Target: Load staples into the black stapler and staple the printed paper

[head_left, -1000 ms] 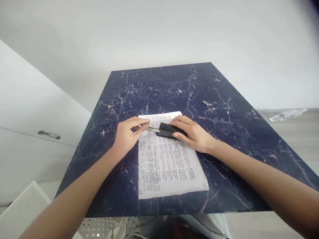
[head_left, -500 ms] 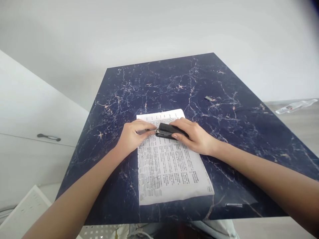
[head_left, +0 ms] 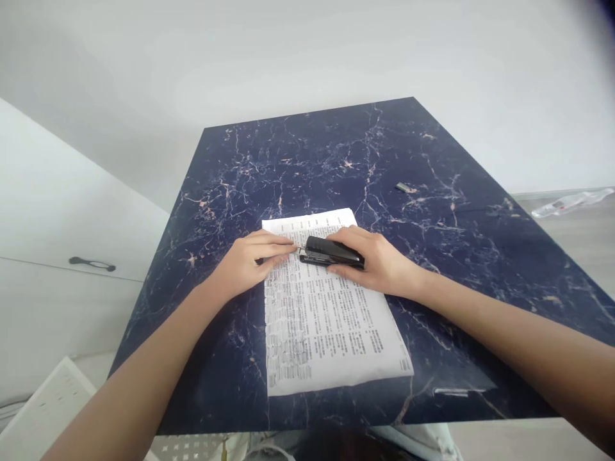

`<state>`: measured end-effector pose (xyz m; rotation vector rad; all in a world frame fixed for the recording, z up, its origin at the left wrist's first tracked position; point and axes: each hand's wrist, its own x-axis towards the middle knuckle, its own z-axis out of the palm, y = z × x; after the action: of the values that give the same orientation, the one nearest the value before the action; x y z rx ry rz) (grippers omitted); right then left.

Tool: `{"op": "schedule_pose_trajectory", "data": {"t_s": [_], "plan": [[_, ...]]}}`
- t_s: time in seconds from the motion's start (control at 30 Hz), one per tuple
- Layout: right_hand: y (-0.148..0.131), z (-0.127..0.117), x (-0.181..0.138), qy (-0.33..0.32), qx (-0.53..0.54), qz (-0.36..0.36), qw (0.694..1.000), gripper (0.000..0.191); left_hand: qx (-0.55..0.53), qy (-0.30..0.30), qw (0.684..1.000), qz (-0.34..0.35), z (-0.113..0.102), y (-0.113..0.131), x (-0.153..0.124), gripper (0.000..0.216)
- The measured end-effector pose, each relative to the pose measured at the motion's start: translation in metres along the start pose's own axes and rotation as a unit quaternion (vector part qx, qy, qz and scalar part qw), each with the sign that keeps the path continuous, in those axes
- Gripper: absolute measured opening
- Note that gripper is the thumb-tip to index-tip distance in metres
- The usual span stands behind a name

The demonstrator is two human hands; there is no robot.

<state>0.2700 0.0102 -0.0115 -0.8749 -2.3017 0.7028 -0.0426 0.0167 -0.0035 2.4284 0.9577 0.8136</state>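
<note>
A black stapler (head_left: 331, 251) lies across the upper part of a printed paper sheet (head_left: 327, 314) on the dark blue marble table (head_left: 298, 166). My right hand (head_left: 379, 262) is wrapped round the stapler's body from the right. My left hand (head_left: 250, 259) rests at the paper's left edge, its fingers pinched together at the stapler's metal front end, where a thin metal piece shows between the fingertips.
A small metal item (head_left: 405, 187) lies on the table farther back right. A white cabinet with a dark handle (head_left: 91, 263) stands to the left. A white perforated object (head_left: 48, 403) sits low left. A clear plastic piece (head_left: 567, 203) lies on the floor at right.
The metal strip sticking out of the stapler's front has gone nearly all the way in, with my left fingers following it to the stapler's nose. The view tilted slightly.
</note>
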Motion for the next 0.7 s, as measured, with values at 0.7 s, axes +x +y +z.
{"op": "schedule_pose_trajectory", "data": {"t_s": [0.7], "plan": [[-0.027,-0.013,0.0,-0.032,0.112,-0.146,0.982,0.024,-0.009,-0.007,0.998,0.06,0.011,0.033,0.005,0.044]]}}
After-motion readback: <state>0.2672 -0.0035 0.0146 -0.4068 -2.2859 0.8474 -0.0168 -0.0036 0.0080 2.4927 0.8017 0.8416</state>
